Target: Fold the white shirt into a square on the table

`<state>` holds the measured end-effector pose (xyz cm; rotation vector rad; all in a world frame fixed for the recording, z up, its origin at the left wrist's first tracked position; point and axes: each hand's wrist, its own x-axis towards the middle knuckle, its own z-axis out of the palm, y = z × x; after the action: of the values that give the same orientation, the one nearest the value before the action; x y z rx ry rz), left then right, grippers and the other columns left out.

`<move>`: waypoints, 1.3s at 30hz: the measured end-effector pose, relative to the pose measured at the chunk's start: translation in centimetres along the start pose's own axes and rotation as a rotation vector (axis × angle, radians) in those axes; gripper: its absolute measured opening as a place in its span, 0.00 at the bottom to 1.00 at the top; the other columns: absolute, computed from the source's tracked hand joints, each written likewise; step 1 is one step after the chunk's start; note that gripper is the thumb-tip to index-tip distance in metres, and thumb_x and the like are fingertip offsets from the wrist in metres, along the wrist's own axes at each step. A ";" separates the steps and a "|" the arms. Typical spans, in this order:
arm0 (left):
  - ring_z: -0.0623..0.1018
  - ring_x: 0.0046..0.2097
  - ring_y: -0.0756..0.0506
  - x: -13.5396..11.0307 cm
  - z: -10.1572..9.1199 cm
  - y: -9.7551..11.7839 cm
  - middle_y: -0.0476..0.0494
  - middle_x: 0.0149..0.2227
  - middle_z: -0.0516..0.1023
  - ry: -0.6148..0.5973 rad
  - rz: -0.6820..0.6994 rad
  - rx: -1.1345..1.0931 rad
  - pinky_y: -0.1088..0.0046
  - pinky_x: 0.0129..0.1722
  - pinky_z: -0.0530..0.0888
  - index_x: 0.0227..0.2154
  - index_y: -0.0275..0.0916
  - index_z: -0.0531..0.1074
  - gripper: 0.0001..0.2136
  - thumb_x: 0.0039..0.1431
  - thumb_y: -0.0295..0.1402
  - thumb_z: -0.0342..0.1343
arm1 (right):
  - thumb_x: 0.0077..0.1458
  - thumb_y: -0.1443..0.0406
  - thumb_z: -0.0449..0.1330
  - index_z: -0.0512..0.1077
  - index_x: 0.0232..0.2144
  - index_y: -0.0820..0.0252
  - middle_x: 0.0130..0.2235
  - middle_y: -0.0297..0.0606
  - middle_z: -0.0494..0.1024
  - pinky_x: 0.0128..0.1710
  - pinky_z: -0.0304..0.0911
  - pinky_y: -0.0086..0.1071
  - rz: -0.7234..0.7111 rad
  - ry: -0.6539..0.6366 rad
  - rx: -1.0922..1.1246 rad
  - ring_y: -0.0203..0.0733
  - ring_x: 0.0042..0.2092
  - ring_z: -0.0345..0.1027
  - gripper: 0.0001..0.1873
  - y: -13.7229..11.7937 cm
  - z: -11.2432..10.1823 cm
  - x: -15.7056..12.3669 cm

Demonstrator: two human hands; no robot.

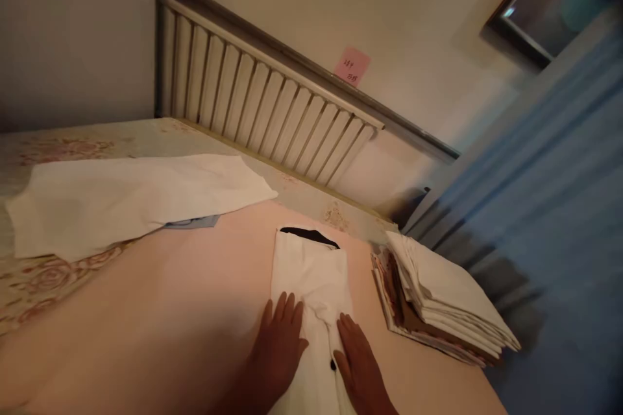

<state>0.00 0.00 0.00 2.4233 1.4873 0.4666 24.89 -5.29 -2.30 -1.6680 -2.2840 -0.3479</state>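
A pair of white trousers (311, 272) lies lengthwise on the pink cover in front of me, with a dark lining showing at its far end and a dark round spot, perhaps a button, near my right hand. My left hand (280, 343) rests flat on the left edge of the white garment, fingers stretched out. On its right edge lies my right hand (359, 360), palm down with the fingers extended. The garment's near end runs out of the picture below.
Folded clothes (448, 298) are stacked at the right, beside a blue curtain (549, 220). Another white garment (141, 198) is spread at the left, over a bit of blue cloth (195, 223). A radiator (263, 100) runs along the wall beyond the bed.
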 end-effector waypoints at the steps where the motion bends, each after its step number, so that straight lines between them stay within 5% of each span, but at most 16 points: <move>1: 0.52 0.68 0.36 0.1 0.1 0.0 0.37 0.67 0.56 0.020 -0.004 0.016 0.46 0.65 0.50 0.63 0.38 0.59 0.27 0.60 0.34 0.48 | 0.63 0.61 0.52 0.46 0.67 0.48 0.66 0.37 0.57 0.60 0.61 0.51 -0.004 -0.002 -0.005 0.51 0.64 0.55 0.33 0.1 0.3 -0.1; 9: 0.54 0.68 0.38 0.8 1.2 -0.2 0.39 0.66 0.57 0.196 0.075 0.077 0.50 0.66 0.52 0.62 0.37 0.61 0.26 0.59 0.29 0.48 | 0.63 0.61 0.51 0.50 0.66 0.50 0.66 0.37 0.57 0.61 0.59 0.52 -0.006 -0.041 -0.011 0.50 0.65 0.51 0.30 0.1 0.4 0.3; 25: 0.56 0.67 0.37 0.8 3.0 -0.1 0.35 0.66 0.57 0.120 0.105 0.048 0.52 0.64 0.59 0.62 0.36 0.61 0.25 0.61 0.33 0.49 | 0.63 0.61 0.52 0.52 0.65 0.49 0.65 0.37 0.57 0.62 0.58 0.51 0.018 -0.021 0.037 0.49 0.65 0.52 0.29 -0.2 0.1 0.4; 39: 0.56 0.67 0.38 0.7 1.2 0.4 0.37 0.66 0.56 0.044 0.078 0.045 0.54 0.65 0.58 0.62 0.34 0.61 0.27 0.58 0.31 0.50 | 0.63 0.61 0.52 0.52 0.65 0.49 0.65 0.37 0.58 0.62 0.58 0.50 0.031 -0.029 0.047 0.48 0.65 0.53 0.29 -0.3 -0.1 0.6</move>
<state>1.12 0.37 -0.80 2.5291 1.4399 0.5111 24.49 -4.91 -1.99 -1.6946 -2.2662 -0.2624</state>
